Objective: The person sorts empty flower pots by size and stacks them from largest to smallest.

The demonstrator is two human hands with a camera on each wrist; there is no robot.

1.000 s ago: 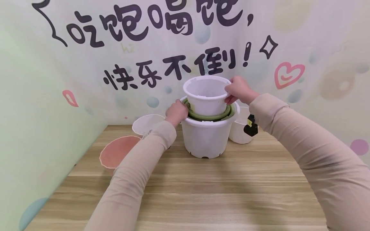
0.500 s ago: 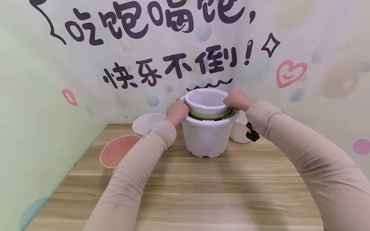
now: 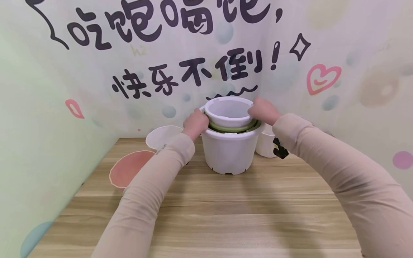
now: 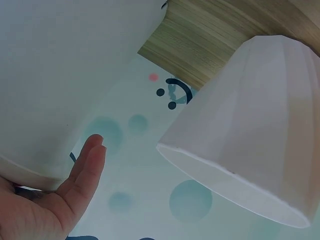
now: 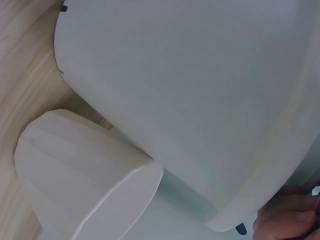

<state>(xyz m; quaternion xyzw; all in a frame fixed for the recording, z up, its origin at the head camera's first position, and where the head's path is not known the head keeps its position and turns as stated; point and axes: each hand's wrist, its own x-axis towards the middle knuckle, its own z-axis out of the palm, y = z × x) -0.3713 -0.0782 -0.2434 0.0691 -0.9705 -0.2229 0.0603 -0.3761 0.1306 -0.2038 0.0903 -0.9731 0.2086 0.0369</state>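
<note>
A large white flowerpot (image 3: pixel 227 154) stands upright at the back of the table. Inside its mouth sits a green pot (image 3: pixel 230 129), of which mainly the rim shows. A smaller white flowerpot (image 3: pixel 226 122) is nested in the green one, its upper part sticking out. My left hand (image 3: pixel 195 123) grips the large pot's rim on the left; in the left wrist view its fingers (image 4: pixel 89 182) lie outside, under that rim. On the right, my right hand (image 3: pixel 264 110) holds the small white pot's rim. The right wrist view shows only part of that hand, beyond the large pot's wall.
A pink pot (image 3: pixel 127 172) and a white faceted pot (image 3: pixel 161 136) stand at the left, partly behind my left sleeve. Another white faceted pot (image 3: pixel 264 146) is close beside the large pot's right side. A printed cloth (image 3: pixel 180 79) hangs right behind the table.
My right hand has lowered the small white pot deeper into the green pot. Over the last half second the pots and both hands have stayed in place; the head view shifted slightly.
</note>
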